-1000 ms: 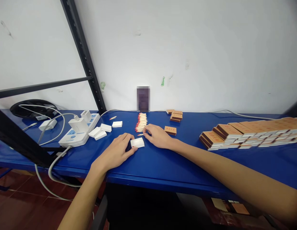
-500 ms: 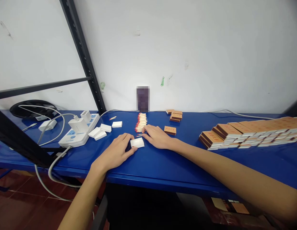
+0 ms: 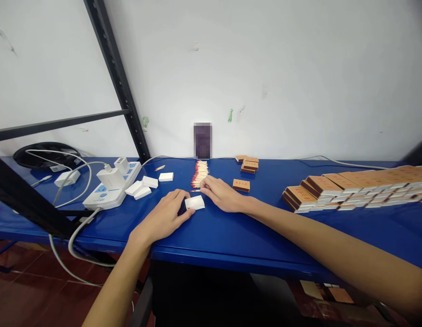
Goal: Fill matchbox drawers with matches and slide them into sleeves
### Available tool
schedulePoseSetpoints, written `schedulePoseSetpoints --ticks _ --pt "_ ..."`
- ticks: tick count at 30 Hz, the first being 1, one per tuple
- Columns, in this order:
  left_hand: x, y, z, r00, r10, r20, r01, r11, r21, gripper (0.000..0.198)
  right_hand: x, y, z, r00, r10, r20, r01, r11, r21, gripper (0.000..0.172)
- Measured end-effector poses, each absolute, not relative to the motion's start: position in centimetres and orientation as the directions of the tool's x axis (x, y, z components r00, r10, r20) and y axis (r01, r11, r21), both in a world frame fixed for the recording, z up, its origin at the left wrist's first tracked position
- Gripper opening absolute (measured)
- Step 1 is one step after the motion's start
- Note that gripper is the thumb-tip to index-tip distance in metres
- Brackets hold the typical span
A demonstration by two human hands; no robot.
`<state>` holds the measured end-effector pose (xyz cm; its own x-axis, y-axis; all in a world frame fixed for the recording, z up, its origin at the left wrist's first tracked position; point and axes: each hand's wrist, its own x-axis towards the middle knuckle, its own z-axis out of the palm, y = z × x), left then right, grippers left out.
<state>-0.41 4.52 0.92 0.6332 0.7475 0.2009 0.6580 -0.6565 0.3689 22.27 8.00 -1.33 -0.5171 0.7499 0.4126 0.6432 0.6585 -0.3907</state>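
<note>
My left hand (image 3: 165,213) grips a small white matchbox tray (image 3: 195,202) by its left end, thumb at the near side and fingers at the far side. Just right of the tray, my right hand (image 3: 219,193) has its thumb and forefinger pinched together on a match at the near end of a pile of red-tipped matches (image 3: 200,174). The match is mostly hidden by the fingers. Several white trays (image 3: 142,187) lie to the left, beyond my left hand. A brown matchbox (image 3: 241,185) lies behind my right wrist.
A long stack of matchboxes (image 3: 354,186) fills the right side. More matchboxes (image 3: 250,164) sit near the wall. A power strip (image 3: 108,193) with cables and a black metal post (image 3: 118,77) stand at left. A blurred dark rectangle (image 3: 203,141) leans on the wall.
My right hand has shifted slightly left and its thumb and forefinger have closed together over the near matches. My left hand and the tray are nearly unmoved.
</note>
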Motion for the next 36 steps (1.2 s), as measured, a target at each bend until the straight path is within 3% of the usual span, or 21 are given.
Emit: schedulePoseSetpoints --ticks 10,21,27,36 --pt "-0.4 4.6 0.8 0.636 0.743 0.210 0.642 -0.660 0.390 0.027 21.9 7.1 -0.5 -0.685 0.617 0.388 0.535 0.787 -0.306 0.014" --pt "-0.4 4.5 0.9 0.621 0.754 0.212 0.650 -0.647 0.397 0.029 20.8 6.5 -0.3 -0.556 0.713 0.426 0.608 0.699 -0.376 0.012" --pt "-0.3 4.3 1.1 0.615 0.756 0.224 0.637 -0.643 0.424 0.027 20.4 5.9 -0.6 -0.571 0.679 0.462 0.649 0.718 -0.253 0.023" --pt "-0.5 4.7 0.5 0.617 0.758 0.210 0.661 -0.644 0.385 0.041 20.7 5.6 -0.6 -0.623 0.637 0.453 0.607 0.760 -0.234 0.023"
